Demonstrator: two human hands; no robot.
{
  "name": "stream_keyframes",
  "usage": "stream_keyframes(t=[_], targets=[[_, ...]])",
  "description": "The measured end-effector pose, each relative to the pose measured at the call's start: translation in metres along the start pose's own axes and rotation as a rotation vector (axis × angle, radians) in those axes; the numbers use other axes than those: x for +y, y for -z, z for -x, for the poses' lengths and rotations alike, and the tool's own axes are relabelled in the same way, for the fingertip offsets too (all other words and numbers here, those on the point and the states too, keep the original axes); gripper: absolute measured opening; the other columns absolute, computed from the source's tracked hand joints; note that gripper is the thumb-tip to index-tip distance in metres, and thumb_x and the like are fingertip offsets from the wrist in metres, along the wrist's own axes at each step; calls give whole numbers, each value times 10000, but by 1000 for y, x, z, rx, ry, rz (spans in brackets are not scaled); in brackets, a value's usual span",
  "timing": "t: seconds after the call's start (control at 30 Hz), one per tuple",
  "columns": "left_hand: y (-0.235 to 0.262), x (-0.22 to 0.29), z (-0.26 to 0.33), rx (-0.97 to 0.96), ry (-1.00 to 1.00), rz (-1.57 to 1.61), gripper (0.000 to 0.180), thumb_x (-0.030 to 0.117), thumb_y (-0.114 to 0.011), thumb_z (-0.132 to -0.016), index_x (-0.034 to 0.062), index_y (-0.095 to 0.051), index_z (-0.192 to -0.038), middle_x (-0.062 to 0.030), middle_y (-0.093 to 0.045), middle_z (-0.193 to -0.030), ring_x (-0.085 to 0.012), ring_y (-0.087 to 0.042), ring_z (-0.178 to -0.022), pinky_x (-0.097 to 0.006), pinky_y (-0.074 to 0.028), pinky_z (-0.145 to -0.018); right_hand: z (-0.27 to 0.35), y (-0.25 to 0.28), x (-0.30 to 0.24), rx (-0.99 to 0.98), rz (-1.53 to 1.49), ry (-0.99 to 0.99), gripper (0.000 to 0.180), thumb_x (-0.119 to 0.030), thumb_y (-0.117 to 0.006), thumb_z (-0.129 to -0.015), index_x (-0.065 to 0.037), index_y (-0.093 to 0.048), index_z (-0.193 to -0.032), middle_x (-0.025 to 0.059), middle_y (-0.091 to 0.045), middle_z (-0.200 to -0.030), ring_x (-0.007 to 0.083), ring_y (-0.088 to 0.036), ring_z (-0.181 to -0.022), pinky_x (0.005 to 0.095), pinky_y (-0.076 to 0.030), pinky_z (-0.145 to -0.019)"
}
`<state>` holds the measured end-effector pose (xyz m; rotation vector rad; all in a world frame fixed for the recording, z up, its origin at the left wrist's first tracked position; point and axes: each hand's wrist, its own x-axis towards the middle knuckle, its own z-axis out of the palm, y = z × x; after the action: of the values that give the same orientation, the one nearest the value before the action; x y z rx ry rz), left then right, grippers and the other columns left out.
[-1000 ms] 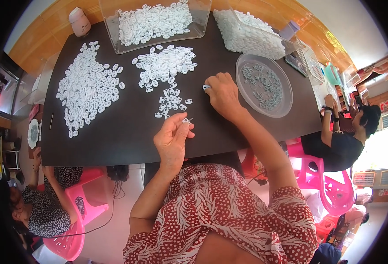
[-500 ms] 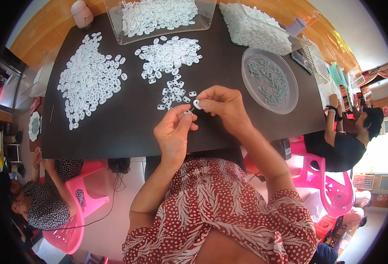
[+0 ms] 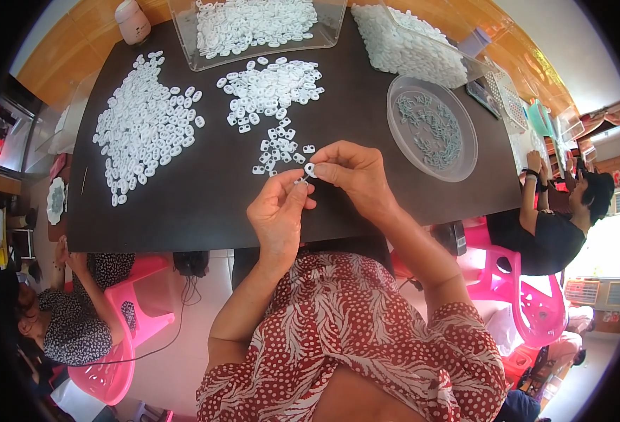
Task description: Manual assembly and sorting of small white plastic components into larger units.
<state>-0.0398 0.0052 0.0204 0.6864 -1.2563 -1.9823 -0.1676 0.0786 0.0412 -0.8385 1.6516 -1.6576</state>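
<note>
Still, the left hand (image 3: 276, 221) pinches a small white part (image 3: 300, 181) between thumb and fingertips over the dark table (image 3: 162, 225). Just beside it, the right hand (image 3: 357, 177) grips a white oval piece (image 3: 310, 169), closer to that part than half a second ago; whether they touch I cannot tell. Beyond lie loose white pieces (image 3: 279, 149) and, rightward, the round tray (image 3: 469, 146), which the right hand was nearer a second ago.

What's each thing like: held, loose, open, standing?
Left hand: pinching small white piece
Right hand: pinching another white piece
Left pile: loose, spread out
Middle pile: loose
Back bin: open, filled
Right bin: filled
Round tray: open, holding grey-green bits
Pale pink bottle: upright
</note>
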Motion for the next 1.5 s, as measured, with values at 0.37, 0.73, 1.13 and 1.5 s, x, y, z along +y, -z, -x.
stream_keyframes(t=[0.37, 0.73, 1.13, 1.5], targets=[[2, -5, -2, -3, -63, 44, 248, -30, -579, -866, -76, -562, -1109, -93, -625, -800, -114, -598, -669, -219, -510, -609, 2, -12, 5, 5, -14, 65, 82, -12, -622, -811, 26, -646, -879, 6, -624, -742, 42, -541, -696, 205, -448, -625], [3, -3, -3, -39, -39, 112, 254, -25, -570, -868, -79, -571, -1116, -96, -634, -801, -127, -604, -622, -222, -502, -592, 8, -15, 6, 5, 147, 144, 80, 1, -608, -841, 30, -643, -907, 18, -631, -816, 56, -549, -762, 212, -458, -676], [5, 1, -3, -60, 25, 176, 244, -2, -571, -879, -83, -573, -1109, -108, -639, -819, -144, -610, -691, -238, -493, -616, 13, -19, 9, 37, 374, 352, 153, 19, -609, -779, 10, -638, -928, 78, -602, -824, 176, -560, -749, 283, -460, -662], [-2, 7, 0, 48, 61, 262, 154, -12, -578, -870, -81, -625, -1000, -71, -628, -813, -103, -546, -676, -228, -453, -634, 15, -22, 9, 148, 691, 746, 280, 12, -671, -666, -5, -639, -943, 97, -608, -862, 252, -536, -740, 339, -458, -636]])
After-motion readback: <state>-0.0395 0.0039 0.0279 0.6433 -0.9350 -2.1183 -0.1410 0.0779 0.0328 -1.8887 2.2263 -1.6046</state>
